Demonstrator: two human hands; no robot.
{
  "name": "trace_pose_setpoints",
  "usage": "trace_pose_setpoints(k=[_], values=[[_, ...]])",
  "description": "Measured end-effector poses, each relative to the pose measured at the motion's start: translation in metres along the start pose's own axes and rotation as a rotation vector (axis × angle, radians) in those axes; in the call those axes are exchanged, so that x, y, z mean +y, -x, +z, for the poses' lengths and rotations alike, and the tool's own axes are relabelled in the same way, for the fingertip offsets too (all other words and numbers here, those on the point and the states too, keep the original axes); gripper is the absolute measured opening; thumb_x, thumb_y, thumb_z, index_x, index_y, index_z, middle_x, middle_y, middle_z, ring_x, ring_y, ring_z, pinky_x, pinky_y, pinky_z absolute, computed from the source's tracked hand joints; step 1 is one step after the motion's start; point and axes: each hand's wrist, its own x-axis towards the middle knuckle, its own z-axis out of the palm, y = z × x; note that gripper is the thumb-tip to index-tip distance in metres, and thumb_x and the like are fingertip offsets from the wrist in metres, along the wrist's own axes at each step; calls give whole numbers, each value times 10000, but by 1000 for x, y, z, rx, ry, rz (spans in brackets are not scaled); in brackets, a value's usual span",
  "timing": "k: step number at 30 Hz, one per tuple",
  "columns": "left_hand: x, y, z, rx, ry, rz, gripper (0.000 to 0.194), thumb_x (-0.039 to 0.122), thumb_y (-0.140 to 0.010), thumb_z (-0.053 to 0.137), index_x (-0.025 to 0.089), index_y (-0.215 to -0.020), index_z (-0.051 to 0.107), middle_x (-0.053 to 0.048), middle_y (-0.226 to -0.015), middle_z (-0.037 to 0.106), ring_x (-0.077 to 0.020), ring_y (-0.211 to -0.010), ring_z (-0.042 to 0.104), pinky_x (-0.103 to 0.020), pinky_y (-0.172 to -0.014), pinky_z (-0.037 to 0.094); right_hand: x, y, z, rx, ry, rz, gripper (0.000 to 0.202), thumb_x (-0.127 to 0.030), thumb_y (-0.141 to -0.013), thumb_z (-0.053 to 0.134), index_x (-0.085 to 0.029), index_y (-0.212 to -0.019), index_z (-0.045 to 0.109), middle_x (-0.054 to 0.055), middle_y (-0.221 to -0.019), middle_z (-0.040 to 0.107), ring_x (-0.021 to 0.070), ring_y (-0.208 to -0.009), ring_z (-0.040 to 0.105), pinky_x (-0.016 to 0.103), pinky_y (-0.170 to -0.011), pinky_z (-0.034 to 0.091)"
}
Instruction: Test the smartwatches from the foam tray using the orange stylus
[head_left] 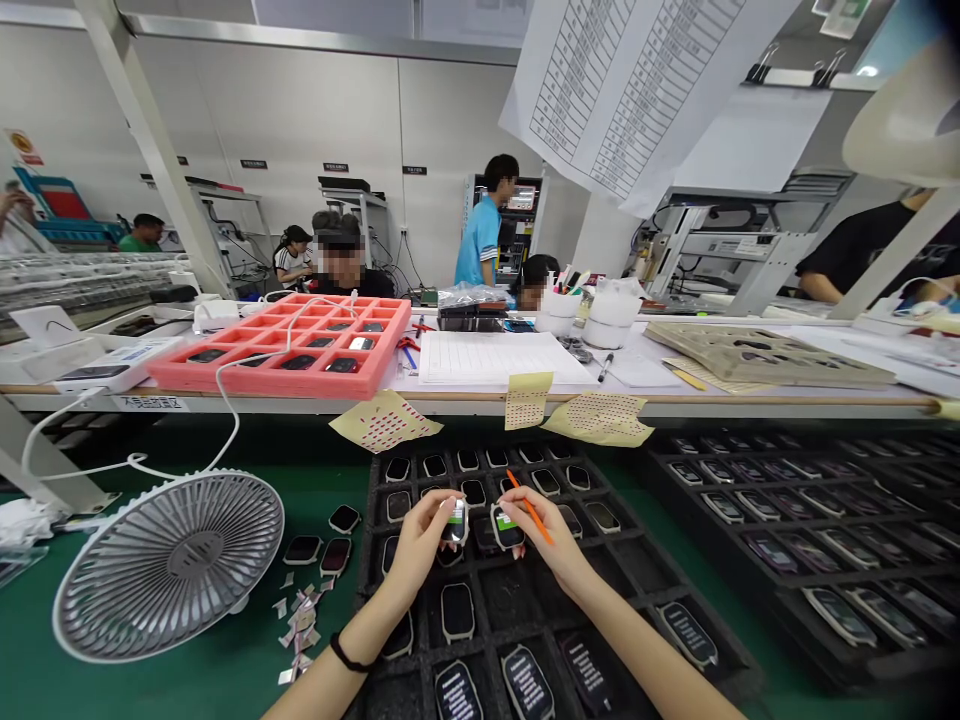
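The black tray (504,598) fills the lower centre of the frame, its long axis running away from the person, top to bottom of the view. The fan (199,540) stands lower left, clear of both arms. The left hand (424,530) and right hand (551,525) are over the tray's middle, facing each other. Each grips one watch between thumb and fingers: the left watch (455,522) and right watch (508,526) sit side by side near centre frame, a narrow gap between them, long axes near vertical, lit screens towards the camera. Bare compartments show just below the right watch, nearer the right hand. The left forearm rises from bottom left, the right from lower right, slanting inward. The orange stick (529,508) lies slantwise along the right hand's fingers.
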Motion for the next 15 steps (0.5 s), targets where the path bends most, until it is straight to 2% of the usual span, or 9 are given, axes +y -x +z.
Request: trace_pose_setpoints(k=[4, 11, 15], values=[[0, 0, 0, 4, 3, 4, 356, 487, -774, 556, 163, -891, 645, -14, -756, 590, -113, -578, 520, -189, -456, 420, -2, 1, 0, -10, 3, 7, 253, -431, -759, 633, -195, -837, 585, -42, -633, 541, 76, -396, 509, 200, -366, 404], [-1, -1, -2, -43, 19, 7, 408, 441, -770, 561, 177, -1081, 578, -23, -830, 603, -98, -513, 541, -209, -464, 387, -4, 0, 2, -49, -15, 1, 363, -422, -692, 696, -207, -945, 549, -7, -768, 580, 108, -502, 581, 190, -370, 384], [-3, -3, -1, -51, 54, 14, 457, 417, -739, 603, 165, -1114, 537, -40, -872, 597, -100, -531, 542, -204, -453, 367, -3, -1, 2, -51, -5, 0, 356, -405, -692, 701, -209, -944, 544, -14, -742, 569, 107, -500, 576, 189, -368, 374]])
